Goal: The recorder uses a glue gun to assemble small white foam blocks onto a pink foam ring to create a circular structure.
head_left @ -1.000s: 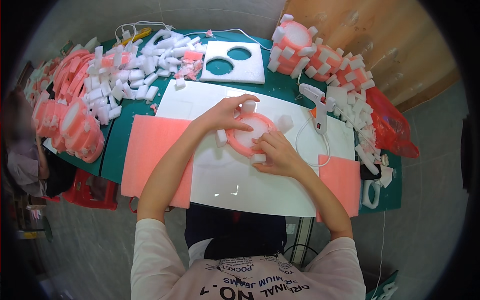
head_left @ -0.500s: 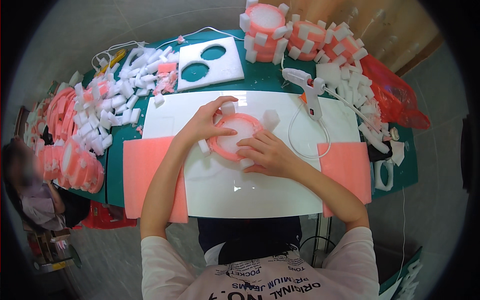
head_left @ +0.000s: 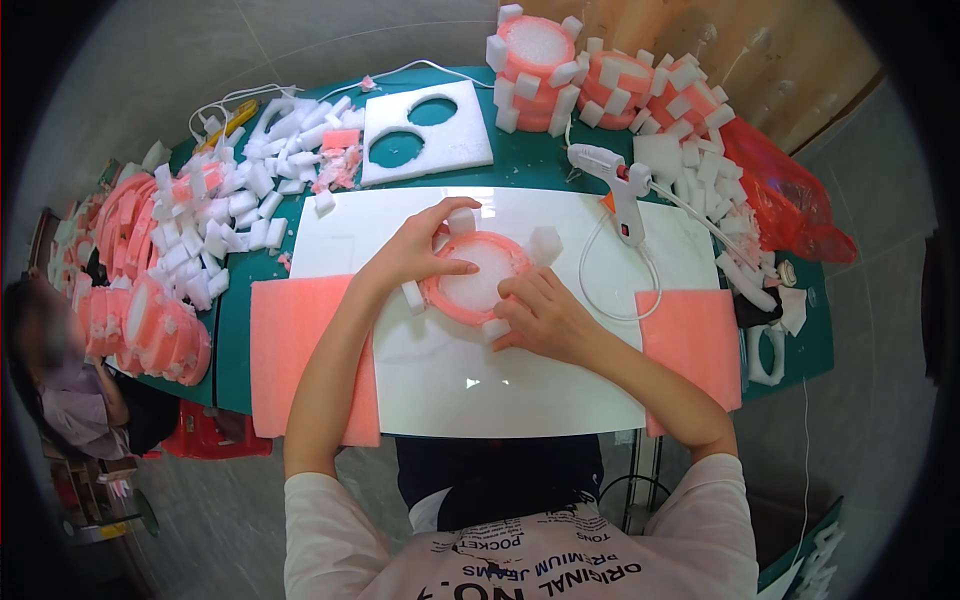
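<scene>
- At the centre of the frame, I see a pink foam ring [head_left: 475, 285] with a white middle lying flat on a glossy white board [head_left: 500, 380], small white foam blocks stuck around its rim.
- My left hand [head_left: 415, 250] lies across the ring's upper left edge, fingers spread and pressing down, not closed around anything.
- My right hand [head_left: 540, 312] presses on the ring's lower right edge, fingers curled onto the rim beside a white block [head_left: 495, 328]; I cannot tell whether it pinches that block.
- A white glue gun [head_left: 615, 180] stands just right of the ring, its cord looping over the board.
- Pink foam sheets [head_left: 305, 350] flank the board at left and right.
- Loose white foam cubes [head_left: 235, 215] litter the green table [head_left: 520, 160] at upper left.
- Finished rings [head_left: 560, 65] are stacked at the top of the frame.
- A white foam sheet with two round holes [head_left: 425, 130] lies above the board.
</scene>
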`<action>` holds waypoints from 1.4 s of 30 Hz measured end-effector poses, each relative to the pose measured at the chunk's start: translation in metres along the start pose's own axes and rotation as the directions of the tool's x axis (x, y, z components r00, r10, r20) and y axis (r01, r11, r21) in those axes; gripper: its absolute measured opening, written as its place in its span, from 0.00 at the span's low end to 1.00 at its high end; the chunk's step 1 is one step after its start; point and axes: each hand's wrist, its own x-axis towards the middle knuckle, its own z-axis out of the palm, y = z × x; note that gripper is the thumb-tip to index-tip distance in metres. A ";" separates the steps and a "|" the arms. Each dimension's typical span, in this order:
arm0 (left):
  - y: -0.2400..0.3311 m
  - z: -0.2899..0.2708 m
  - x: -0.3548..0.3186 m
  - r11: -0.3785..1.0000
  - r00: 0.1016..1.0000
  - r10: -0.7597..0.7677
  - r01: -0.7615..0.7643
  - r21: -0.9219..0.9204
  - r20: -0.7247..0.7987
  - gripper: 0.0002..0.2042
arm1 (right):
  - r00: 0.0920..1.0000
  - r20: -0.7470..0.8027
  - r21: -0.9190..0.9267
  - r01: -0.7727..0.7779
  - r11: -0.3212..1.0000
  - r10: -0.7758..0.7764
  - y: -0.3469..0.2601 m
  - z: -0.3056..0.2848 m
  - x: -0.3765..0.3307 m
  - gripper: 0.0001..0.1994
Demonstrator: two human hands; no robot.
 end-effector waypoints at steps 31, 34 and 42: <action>0.002 -0.001 0.001 1.000 1.000 -0.008 0.008 -0.019 0.022 0.33 | 0.998 -0.048 -0.016 -0.050 0.999 0.049 -0.007 0.007 0.002 0.24; 0.004 -0.003 0.000 1.000 1.000 -0.015 0.015 -0.022 0.027 0.34 | 1.000 -0.014 0.016 -0.023 1.000 0.023 -0.003 0.009 0.001 0.23; 0.003 -0.003 -0.001 0.996 0.996 -0.084 0.084 -0.009 0.004 0.32 | 0.995 0.000 0.075 -0.100 0.992 0.101 -0.005 0.008 -0.001 0.22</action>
